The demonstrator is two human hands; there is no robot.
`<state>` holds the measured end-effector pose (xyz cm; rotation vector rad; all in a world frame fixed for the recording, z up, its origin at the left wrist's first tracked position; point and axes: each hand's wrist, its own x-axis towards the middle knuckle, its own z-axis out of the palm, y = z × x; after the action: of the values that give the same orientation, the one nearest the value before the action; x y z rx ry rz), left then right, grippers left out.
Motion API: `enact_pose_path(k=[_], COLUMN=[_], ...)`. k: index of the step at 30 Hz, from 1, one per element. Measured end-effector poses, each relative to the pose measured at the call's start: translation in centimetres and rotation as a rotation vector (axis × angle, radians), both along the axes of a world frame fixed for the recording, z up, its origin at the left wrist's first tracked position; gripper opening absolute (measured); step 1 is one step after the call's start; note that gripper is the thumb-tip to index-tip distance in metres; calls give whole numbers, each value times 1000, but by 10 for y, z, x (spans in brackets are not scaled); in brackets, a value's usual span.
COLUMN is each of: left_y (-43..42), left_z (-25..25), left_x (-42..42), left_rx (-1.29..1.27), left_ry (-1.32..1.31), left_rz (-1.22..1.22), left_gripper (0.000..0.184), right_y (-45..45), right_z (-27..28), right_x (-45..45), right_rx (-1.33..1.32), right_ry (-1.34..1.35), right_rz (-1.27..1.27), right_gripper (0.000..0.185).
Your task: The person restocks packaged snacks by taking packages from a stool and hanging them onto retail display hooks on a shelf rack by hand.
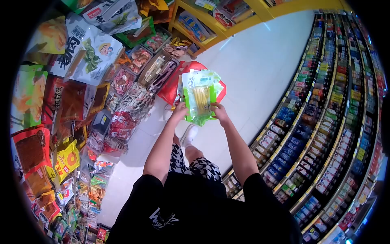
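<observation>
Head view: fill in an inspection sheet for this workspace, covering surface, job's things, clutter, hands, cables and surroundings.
Surface: pale, glossy floor with faint tile lines.
Job's things: several green-edged packets, stacked and slightly fanned; the top one has a clear window showing pale yellow sticks.
Clutter: red item behind the packets; its support is hidden.
Hands: left hand and right hand grip opposite sides of the stack.
Cables: nothing seen.
Surroundings: packaged goods left, yellow shelving at top, stocked shelves right.
</observation>
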<state>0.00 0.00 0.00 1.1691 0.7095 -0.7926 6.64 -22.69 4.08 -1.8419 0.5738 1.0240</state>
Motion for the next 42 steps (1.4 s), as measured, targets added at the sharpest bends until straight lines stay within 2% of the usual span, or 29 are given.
enact_pose_path(k=[2,3,6,8,10,14,17,18,20,26,28,31,32,35,36,39,40,42], left_y=[-14,26,21,12,15,9,4,-4,-10,-27,-35,-43,-50,-58,-63,-56,-56,-72], left_z=[9,0,-2,1,4,-29,-37,-54,-57,-15,-4,-16,-22,-23,-15,22,41,85], left_x=[-7,16,11,13,15,12,9,7,8,11,9,9,5,-2,-6,-21,-28,-51], left_rx=[-28,-9,-63,-106,-56,178,224,232,309,448,447,331,402,373,457,268,243,254], left_ry=[-5,-30,-7,4,-8,-154,-171,-186,-267,-257,-228,-165,-159,-194,-199,-296,-327,-399], left_rz=[11,44,108,114,142,45,0,18,6,25,57,99,86,23,81,237,323,377], left_gripper=[53,53,54,52,55,59,61,60,61,61,64,67,65,59,34,42,38,37], right_y=[-15,26,23,12,13,9,25,26,22,17,10,10,9,0,-4,-6,-11,-34], right_z=[7,2,15,12,-9,-30,1,2,2,17,18,14,14,11,17,54,54,71], right_x=[-11,12,12,12,9,10,13,12,13,6,5,7,5,-5,-9,-19,-23,-41], right_rx=[-83,-27,-5,-95,-114,-113,-101,-97,-91,76,202,266,262,322,375,408,434,496], right_ry=[-119,-97,22,-102,-234,-189,-223,-225,-238,-232,-145,-72,-54,-63,-92,-134,-150,-272], right_rz=[20,-4,-34,-7,-13,178,36,12,-29,-35,-83,-59,-41,-63,-103,-93,-122,-93], right_gripper=[47,46,44,43,41,38,36,35,33,31,32,33,33,33,28,21,10,8])
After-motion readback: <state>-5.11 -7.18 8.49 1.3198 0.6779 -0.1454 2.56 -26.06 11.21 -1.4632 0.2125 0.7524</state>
